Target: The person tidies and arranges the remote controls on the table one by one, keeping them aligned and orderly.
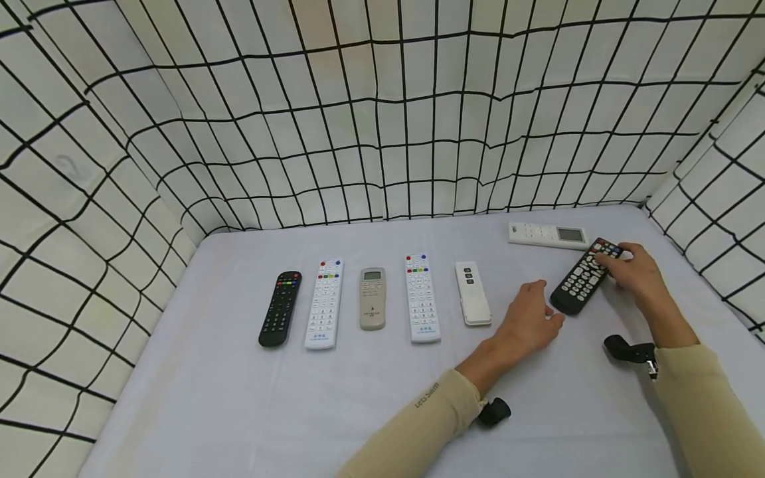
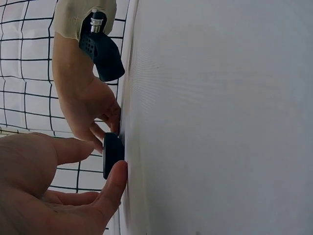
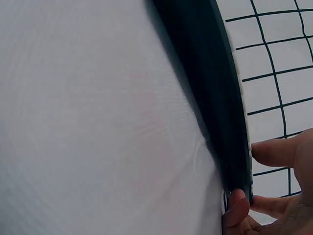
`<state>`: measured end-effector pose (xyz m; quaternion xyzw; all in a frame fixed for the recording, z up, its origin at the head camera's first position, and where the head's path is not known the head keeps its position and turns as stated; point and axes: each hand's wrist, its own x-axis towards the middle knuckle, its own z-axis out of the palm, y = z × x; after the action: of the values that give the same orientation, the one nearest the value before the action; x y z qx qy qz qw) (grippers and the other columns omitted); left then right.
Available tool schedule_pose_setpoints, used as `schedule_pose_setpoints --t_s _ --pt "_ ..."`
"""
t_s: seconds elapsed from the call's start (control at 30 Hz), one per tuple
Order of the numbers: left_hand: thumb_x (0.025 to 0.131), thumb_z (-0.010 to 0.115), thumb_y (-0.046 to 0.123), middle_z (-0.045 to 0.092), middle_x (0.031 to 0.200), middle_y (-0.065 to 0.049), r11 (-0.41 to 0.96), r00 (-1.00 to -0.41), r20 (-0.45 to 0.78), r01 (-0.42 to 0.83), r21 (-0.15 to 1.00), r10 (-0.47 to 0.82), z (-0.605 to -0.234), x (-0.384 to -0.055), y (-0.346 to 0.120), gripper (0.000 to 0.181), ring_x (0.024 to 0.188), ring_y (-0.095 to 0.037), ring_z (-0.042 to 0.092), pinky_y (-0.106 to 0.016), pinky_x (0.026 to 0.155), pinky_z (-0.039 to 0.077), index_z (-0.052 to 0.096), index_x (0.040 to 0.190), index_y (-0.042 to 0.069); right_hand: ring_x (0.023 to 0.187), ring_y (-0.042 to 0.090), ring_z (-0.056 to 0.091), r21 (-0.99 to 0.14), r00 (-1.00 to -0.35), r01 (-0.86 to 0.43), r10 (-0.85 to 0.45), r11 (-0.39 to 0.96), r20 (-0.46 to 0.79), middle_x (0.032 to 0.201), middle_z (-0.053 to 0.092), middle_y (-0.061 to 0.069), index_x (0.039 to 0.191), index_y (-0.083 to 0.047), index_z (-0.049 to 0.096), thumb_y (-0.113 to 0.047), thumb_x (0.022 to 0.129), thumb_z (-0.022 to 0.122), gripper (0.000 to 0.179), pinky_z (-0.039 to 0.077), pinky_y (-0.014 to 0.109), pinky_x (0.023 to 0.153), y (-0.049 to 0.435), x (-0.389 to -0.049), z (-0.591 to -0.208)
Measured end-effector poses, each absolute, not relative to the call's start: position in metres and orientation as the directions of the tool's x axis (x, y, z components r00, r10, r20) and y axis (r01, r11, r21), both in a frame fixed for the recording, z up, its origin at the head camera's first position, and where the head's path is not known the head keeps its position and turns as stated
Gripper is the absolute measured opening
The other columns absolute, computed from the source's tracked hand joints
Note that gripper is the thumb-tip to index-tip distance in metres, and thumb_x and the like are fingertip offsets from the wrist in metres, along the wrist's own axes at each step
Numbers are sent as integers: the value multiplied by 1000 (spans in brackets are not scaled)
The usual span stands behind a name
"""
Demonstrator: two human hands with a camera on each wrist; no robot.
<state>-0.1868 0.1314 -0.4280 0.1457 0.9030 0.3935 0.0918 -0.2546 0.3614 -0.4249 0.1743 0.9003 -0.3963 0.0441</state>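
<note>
A black remote control [image 1: 582,279] with pale buttons lies slanted at the right of the table. My right hand [image 1: 636,272] pinches its upper end, thumb over the button face and fingers at the edge; the right wrist view shows the remote's dark side [image 3: 210,98] beside the cloth. Close to the remote's lower end is my left hand [image 1: 526,318], thumb and fingers spread apart. In the left wrist view those fingers [image 2: 115,186] stand about the dark end of the remote; whether they touch it I cannot tell. Behind it a white remote with a screen [image 1: 544,234] lies crosswise.
Leftward stand a small white remote [image 1: 473,295], a white remote with coloured buttons [image 1: 422,299], a beige remote [image 1: 373,299], another white remote [image 1: 325,305] and a slim black remote [image 1: 280,309]. White cloth covers the table [image 1: 239,411]. Black netting [image 1: 406,99] borders the back and sides.
</note>
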Motion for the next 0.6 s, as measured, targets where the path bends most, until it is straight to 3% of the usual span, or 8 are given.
schedule_pose_setpoints --t_s 0.17,0.4,0.53,0.6 --pt "97 74 23 62 138 -4 648 -941 -52 190 737 335 -428 -188 133 62 102 -2 60 -15 97 47 49 150 6 84 18 57 -678 -933 355 283 644 -221 141 48 40 160 12 15 -48 105 49 88 46 36 75 362 -254 -424" --pt "94 75 20 68 120 0 632 -943 -46 185 753 330 -430 -191 134 61 92 0 59 -13 90 47 52 149 8 81 9 55 -679 -939 339 283 651 -198 130 57 36 158 14 19 -49 104 52 89 44 26 68 362 -251 -426" --pt "92 77 18 70 119 1 624 -948 -31 184 759 317 -431 -191 134 57 90 1 57 -11 83 46 57 145 9 72 0 54 -699 -946 313 274 643 -173 110 64 22 158 14 19 -47 103 55 89 46 23 63 362 -250 -428" --pt "92 77 17 70 116 1 621 -950 -20 188 760 313 -432 -191 134 56 87 2 56 -10 80 44 59 143 9 66 -3 56 -731 -952 292 263 616 -159 95 66 7 158 14 18 -45 103 57 89 47 21 61 362 -249 -429"
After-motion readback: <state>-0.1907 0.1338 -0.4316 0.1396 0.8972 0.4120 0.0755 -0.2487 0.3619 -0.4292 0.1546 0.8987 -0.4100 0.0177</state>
